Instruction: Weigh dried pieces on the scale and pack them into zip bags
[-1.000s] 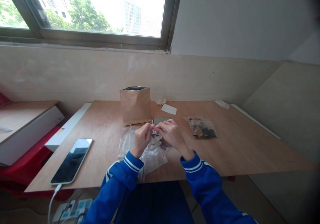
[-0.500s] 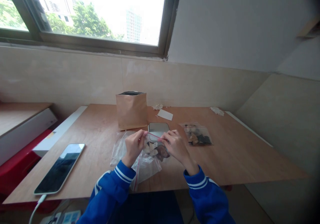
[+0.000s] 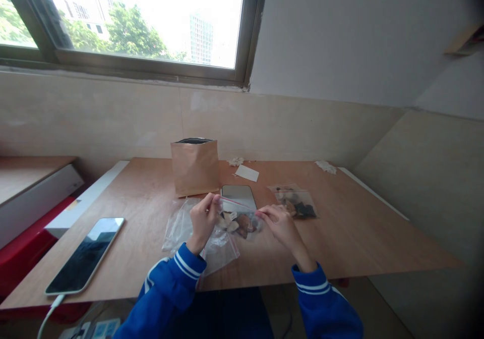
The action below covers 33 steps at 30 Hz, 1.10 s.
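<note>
A clear zip-lock bag (image 3: 242,224) with pale and brown dried pieces inside hangs between my hands, its red-lined top edge stretched across. My left hand (image 3: 203,218) pinches the upper left corner, fingers closed. At the other end of that edge, my right hand (image 3: 279,224) is closed in a pinch on the upper right corner. Under and beside my left wrist lie flat clear plastic bags (image 3: 223,256) with a red zip line. A flat pale-topped device (image 3: 239,196) sits just behind the held bag, partly covered by it.
A brown paper pouch (image 3: 195,170) stands upright with its top open. Another filled zip-lock bag (image 3: 295,201) lies to the right. A phone (image 3: 86,256) with a white cable rests at the left. Toward the wall are a white card (image 3: 247,173) and crumpled pale scraps (image 3: 325,167).
My right hand has slid rightward along the bag's top edge to its corner, widening the gap between my hands. The left hand keeps its pinch.
</note>
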Tool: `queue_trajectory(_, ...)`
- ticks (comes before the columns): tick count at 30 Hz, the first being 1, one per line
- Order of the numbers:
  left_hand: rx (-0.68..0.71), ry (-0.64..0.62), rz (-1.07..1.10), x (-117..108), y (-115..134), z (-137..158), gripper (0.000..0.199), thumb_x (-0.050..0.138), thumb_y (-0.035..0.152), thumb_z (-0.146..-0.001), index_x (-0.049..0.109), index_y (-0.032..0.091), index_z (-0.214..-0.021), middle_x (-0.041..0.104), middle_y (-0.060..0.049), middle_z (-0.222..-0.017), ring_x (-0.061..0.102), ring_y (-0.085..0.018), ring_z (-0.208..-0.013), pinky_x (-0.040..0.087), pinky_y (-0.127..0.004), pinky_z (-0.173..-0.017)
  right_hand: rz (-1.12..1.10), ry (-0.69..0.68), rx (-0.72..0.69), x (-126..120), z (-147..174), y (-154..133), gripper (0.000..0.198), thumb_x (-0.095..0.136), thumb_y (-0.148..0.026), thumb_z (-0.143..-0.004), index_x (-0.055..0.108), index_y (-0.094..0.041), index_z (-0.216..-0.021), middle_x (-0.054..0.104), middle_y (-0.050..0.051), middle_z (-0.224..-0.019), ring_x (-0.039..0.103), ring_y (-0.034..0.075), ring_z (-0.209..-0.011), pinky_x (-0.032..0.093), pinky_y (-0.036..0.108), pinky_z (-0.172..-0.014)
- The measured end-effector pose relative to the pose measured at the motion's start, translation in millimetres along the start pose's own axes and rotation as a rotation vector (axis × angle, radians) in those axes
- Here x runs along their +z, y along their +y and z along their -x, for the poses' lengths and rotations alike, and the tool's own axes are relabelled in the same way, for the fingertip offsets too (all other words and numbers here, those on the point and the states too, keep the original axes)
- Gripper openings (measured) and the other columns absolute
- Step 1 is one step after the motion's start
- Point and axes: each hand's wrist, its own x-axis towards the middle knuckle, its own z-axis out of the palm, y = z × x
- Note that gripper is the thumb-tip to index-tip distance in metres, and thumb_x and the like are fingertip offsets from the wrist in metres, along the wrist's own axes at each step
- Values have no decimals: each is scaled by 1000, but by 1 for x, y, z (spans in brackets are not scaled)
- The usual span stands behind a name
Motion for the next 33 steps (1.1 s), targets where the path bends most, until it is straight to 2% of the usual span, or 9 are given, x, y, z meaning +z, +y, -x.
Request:
queue_trajectory(5, 35, -244, 140, 3, 2, -4, 40, 45, 43, -95, 59, 20, -66, 61, 1, -58, 54, -12, -52, 37, -22, -53, -306, 94, 267, -15, 13, 13, 38, 61, -56, -84, 72, -22, -70, 74, 6, -74, 66, 23, -74, 49, 35, -73)
queue_trajectory(9, 86, -427, 113, 7, 3, -5, 38, 42, 41, -97, 66, 21, -75, 69, 0, -68, 63, -14, -63, 44, -23, -60, -546, 279, 498, -29, 14, 33, 46, 71, -64, -71, 70, -18, -67, 74, 9, -70, 68, 22, -65, 53, 32, -64)
queue_trajectory(11, 77, -378, 48, 4, 3, -12, 36, 39, 38, -99, 67, 22, -84, 72, -2, -79, 66, -16, -74, 48, -25, -68, -567, 409, 603, -39, 14, 51, 53, 71, -70, -65, 67, -17, -65, 71, 9, -63, 65, 21, -58, 52, 31, -58)
queue_trajectory(13, 60, -218, -58, -4, 1, -27, 33, 37, 35, -99, 66, 22, -96, 71, -5, -95, 65, -18, -89, 49, -29, -79, -535, 496, 685, -50, 14, 77, 59, 71, -74, -59, 65, -16, -63, 68, 7, -56, 61, 18, -51, 50, 29, -53)
queue_trajectory(18, 110, 184, -323, -34, -9, -93, 36, 40, 24, -95, 56, 18, -126, 57, -12, -131, 48, -24, -126, 34, -43, -108, -397, 506, 774, -75, 21, 156, 64, 72, -76, -51, 65, -13, -64, 64, 6, -52, 56, 17, -48, 45, 28, -48)
queue_trajectory(22, 58, 263, -506, -51, -25, -139, 45, 40, 25, -94, 49, 20, -138, 38, -14, -151, 32, -27, -140, 23, -47, -114, -123, 482, 758, -82, 27, 200, 66, 60, -74, -66, 69, -11, -82, 70, 15, -74, 65, 27, -70, 51, 38, -64)
queue_trajectory(25, -32, 162, -579, -57, -43, -156, 41, 37, 29, -96, 56, 24, -132, 39, -13, -152, 23, -32, -144, 16, -54, -114, 228, 440, 744, -72, 31, 202, 64, 44, -63, -81, 67, -9, -107, 67, 23, -109, 60, 36, -104, 45, 50, -89)
queue_trajectory(28, -95, 66, -561, -58, -55, -157, 40, 34, 32, -96, 58, 26, -128, 60, -13, -130, 34, -33, -138, 18, -60, -109, 404, 404, 727, -50, 39, 186, 61, 36, -55, -86, 59, -11, -122, 55, 25, -131, 48, 40, -123, 37, 57, -98)
queue_trajectory(33, -7, 193, -566, -65, -44, -144, 33, 41, 42, -94, 63, 19, -96, 65, -13, -108, 58, -28, -108, 34, -47, -102, 445, 356, 566, -8, 40, 143, 52, 38, -47, -89, 57, -11, -122, 42, 25, -141, 40, 39, -130, 34, 60, -102)
